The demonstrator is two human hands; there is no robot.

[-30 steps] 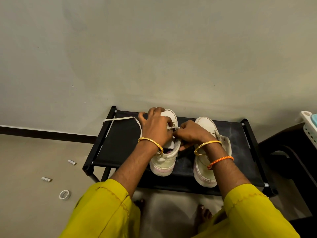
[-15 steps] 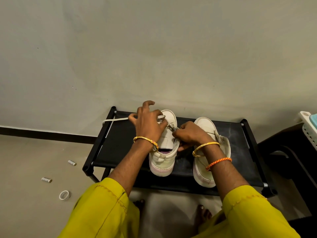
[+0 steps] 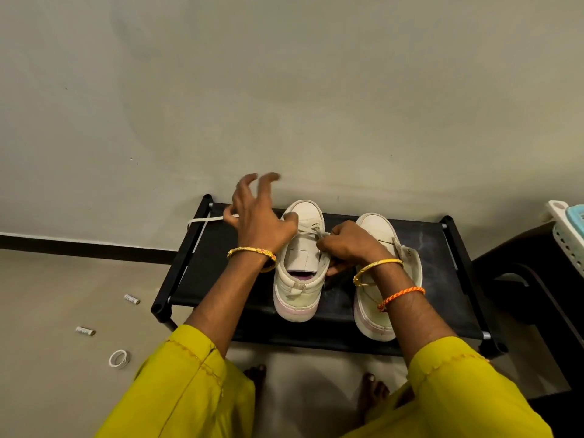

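Two white sneakers stand side by side on a low black rack (image 3: 218, 273), toes towards the wall. My left hand (image 3: 259, 226) is raised beside the toe of the left sneaker (image 3: 297, 295), fingers spread and curled, thumb by the eyelets. A white shoelace (image 3: 205, 220) runs from the rack's left edge to this hand, which seems to pull it. My right hand (image 3: 350, 245) pinches the left sneaker's upper by the laced eyelets. The right sneaker (image 3: 376, 229) is partly hidden under my right wrist.
Two small batteries (image 3: 132, 299) (image 3: 85, 331) and a white tape ring (image 3: 119, 358) lie on the floor to the left. A white basket (image 3: 568, 238) sits on dark furniture (image 3: 521, 279) at the right. A wall rises just behind the rack. My bare feet (image 3: 256, 374) are in front of the rack.
My left hand has lifted off the left sneaker and moved up and left with the lace, its fingers spreading. My right hand stays on the sneaker's eyelets.
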